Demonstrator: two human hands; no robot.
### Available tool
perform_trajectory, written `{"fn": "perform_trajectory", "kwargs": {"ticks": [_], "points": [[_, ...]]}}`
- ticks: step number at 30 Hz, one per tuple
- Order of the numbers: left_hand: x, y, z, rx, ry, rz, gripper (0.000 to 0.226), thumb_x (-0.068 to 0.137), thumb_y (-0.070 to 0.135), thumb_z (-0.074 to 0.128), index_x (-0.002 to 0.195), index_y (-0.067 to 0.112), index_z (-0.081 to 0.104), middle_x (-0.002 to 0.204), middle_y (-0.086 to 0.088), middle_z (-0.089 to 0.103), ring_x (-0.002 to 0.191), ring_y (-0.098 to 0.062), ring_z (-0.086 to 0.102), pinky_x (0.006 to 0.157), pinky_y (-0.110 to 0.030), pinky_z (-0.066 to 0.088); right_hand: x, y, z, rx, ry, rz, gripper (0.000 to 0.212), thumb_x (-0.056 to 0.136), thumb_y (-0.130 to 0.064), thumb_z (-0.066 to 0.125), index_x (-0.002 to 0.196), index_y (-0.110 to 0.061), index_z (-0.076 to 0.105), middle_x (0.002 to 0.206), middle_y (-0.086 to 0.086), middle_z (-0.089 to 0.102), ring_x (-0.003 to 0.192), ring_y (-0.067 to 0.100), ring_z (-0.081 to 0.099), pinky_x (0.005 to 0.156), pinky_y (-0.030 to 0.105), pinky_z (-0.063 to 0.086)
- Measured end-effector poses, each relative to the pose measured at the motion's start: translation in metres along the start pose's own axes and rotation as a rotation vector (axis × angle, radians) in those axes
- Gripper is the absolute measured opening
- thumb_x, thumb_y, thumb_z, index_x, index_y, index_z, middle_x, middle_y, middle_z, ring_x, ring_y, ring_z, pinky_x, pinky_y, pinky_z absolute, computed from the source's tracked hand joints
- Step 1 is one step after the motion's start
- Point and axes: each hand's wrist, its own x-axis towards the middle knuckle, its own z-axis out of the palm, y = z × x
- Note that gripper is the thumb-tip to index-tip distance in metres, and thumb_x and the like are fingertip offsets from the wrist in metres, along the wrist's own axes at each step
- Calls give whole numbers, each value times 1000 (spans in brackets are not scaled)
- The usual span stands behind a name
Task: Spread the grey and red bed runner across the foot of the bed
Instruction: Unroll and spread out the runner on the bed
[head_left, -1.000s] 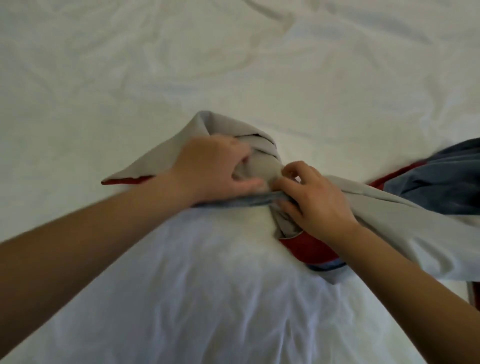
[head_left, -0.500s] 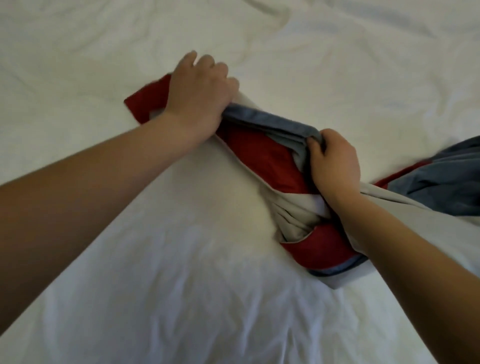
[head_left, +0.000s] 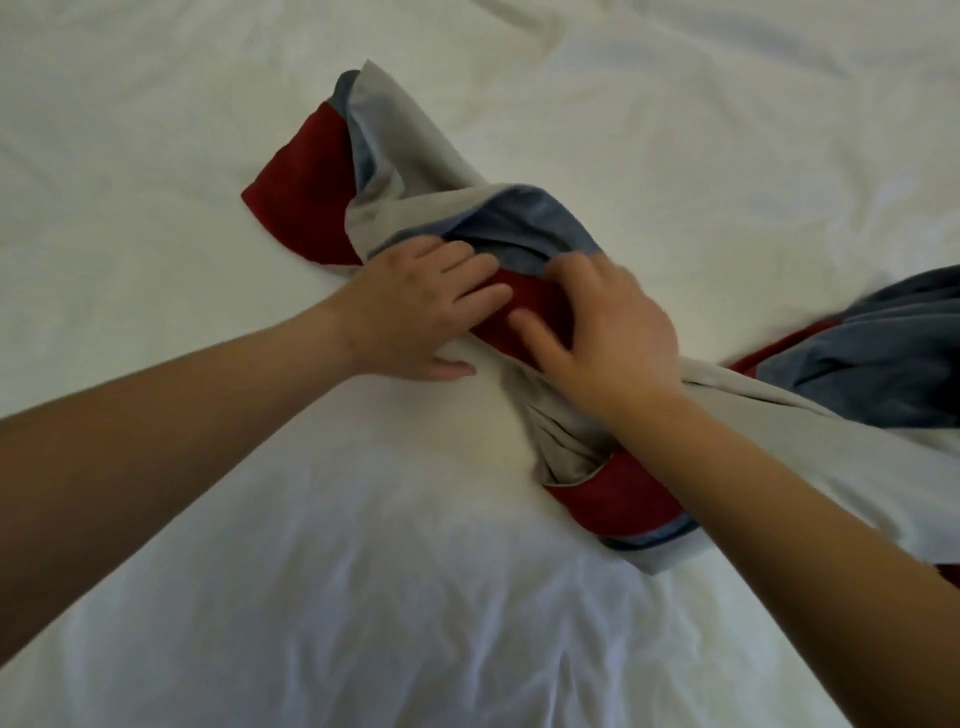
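Left hand (head_left: 415, 317) flat, pressing runner (head_left: 410, 150). Right hand (head_left: 613, 338) just beside, fingers bent into fold; grip or press, can't tell. Probably pinning bunched middle to open folds. Twisted, running beyond left hand and past right, on sheet (head_left: 208, 545). Not yet spread.

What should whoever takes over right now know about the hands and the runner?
Left hand: fingers fairly straight, resting on the bunched middle of the bed runner.
Right hand: spread on the same bunch; grip unclear.
Runner: twisted like a rope across the white sheet, one end partly opened at far left, the rest trailing off right.
Done: it lies on the bed.
To do: untwist, spread flat.
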Motion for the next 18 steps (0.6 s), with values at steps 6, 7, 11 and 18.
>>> {"fn": "perform_trajectory", "kwargs": {"ticks": [6, 7, 11, 18], "points": [[-7, -7, -1, 62, -124, -215, 13, 83, 5, 55, 81, 6, 67, 86, -15, 69, 79, -31, 66, 70, -37, 53, -11, -10, 10, -315, -223, -70, 32, 82, -25, 60, 112, -18, 60, 112, 7, 59, 102, 30, 54, 81, 38, 41], [-9, -5, -4, 46, -98, -219, 10, 79, 1, 57, 73, 5, 65, 75, -14, 68, 71, -30, 65, 66, -36, 52, -13, -14, 11, -295, -204, -80, 23, 83, -18, 57, 104, -16, 63, 106, 7, 61, 96, 30, 56, 76, 37, 40], [-41, -1, -13, -18, 15, -188, 13, 75, -5, 54, 66, 4, 58, 56, -16, 58, 48, -29, 56, 46, -32, 45, -24, -33, 8, -237, -194, -132, 12, 84, -8, 54, 94, -11, 61, 90, 8, 63, 75, 28, 58, 55, 34, 37], [-140, 31, -29, 1, 52, -96, 19, 78, -3, 60, 65, 9, 63, 55, -8, 60, 46, -23, 56, 41, -27, 46, -63, -64, 17, -110, -244, -362, 12, 79, -3, 60, 87, -6, 68, 83, 12, 67, 73, 31, 62, 58, 36, 47]]}}
